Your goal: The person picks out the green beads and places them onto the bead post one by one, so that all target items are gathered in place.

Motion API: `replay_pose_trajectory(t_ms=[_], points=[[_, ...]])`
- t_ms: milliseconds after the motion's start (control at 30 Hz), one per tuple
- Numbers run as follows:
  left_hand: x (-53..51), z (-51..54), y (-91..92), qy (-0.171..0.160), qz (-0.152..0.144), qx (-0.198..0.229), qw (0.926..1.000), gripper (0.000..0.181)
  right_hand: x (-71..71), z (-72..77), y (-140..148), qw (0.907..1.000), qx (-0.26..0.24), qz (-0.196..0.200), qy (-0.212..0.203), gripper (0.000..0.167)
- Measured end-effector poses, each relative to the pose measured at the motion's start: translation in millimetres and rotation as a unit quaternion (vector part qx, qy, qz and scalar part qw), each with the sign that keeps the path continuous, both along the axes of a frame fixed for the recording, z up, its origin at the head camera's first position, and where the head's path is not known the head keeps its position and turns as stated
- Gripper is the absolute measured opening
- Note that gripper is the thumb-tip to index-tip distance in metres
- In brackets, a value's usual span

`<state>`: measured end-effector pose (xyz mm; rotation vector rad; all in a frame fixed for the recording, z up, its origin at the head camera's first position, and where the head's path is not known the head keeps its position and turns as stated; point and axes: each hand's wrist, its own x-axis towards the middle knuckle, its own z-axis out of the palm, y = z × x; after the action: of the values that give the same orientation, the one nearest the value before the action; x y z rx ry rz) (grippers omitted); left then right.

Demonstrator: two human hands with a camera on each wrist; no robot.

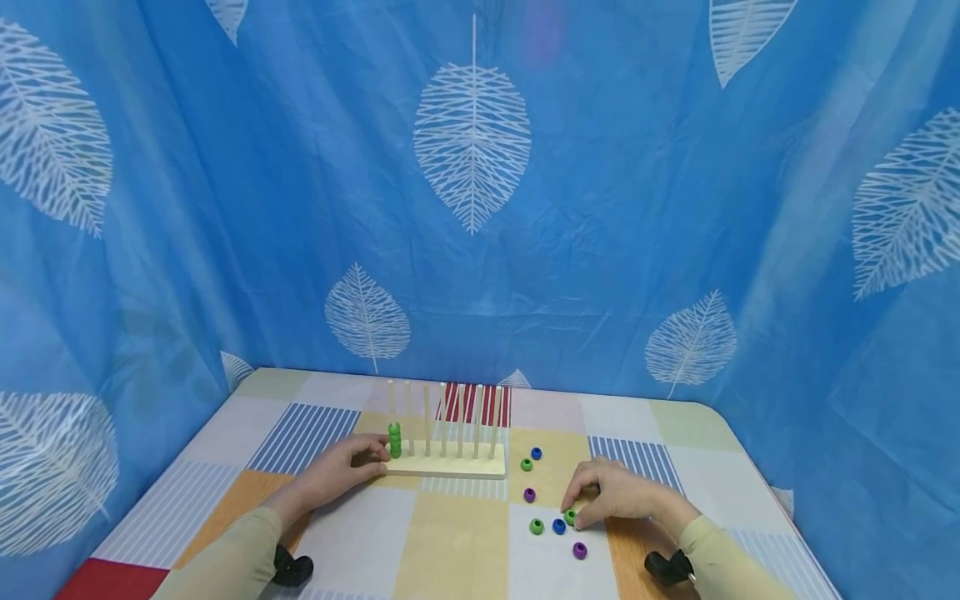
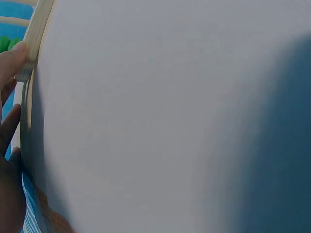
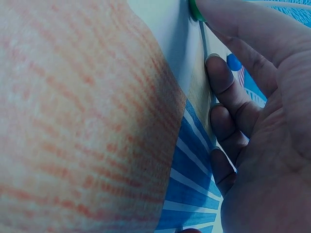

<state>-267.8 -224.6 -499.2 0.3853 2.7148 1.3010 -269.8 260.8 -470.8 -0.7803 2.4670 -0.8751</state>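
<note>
A pale wooden bead rack (image 1: pixel 465 463) with a row of upright pegs stands on the cloth. Stacked green beads (image 1: pixel 394 442) fill the lower part of its leftmost peg. My left hand (image 1: pixel 341 473) holds the left end of the base between thumb and fingers; in the left wrist view the thumb (image 2: pixel 13 59) lies along the base edge. On the right, my right hand (image 1: pixel 622 492) pinches a green bead (image 1: pixel 571 517) at the cloth between thumb and index finger. That green bead (image 3: pixel 196 10) is mostly hidden by the thumb in the right wrist view.
Loose beads lie between the rack and my right hand: blue beads (image 1: pixel 558 526) (image 1: pixel 536 453), green beads (image 1: pixel 536 527) (image 1: pixel 527 465) and purple beads (image 1: pixel 580 551) (image 1: pixel 529 495). A patchwork-patterned cloth (image 1: pixel 457 542) covers the table. Blue leaf-print curtains (image 1: pixel 600 208) enclose its back and sides.
</note>
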Motion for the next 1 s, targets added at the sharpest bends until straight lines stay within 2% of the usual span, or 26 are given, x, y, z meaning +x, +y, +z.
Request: replay_pose_trajectory(t_ms=[400,833,1000], points=[[1.1,2.2,-0.7,0.008,-0.006,-0.002,0.9999,0.005,2.5,0.5,-1.2,1.0000,-0.002,-0.005,0.005,0.017],[3.2,5.6,1.3,0.005,0.006,-0.001,1.0000,0.006,0.9,-3.5,-1.7,0.9997,0.006,-0.017,0.017,0.013],[3.9,5.2,2.1,0.003,0.009,-0.006,0.9999,0.006,0.6,-2.7,-0.5,0.9991,-0.027,-0.028,-0.016,0.012]])
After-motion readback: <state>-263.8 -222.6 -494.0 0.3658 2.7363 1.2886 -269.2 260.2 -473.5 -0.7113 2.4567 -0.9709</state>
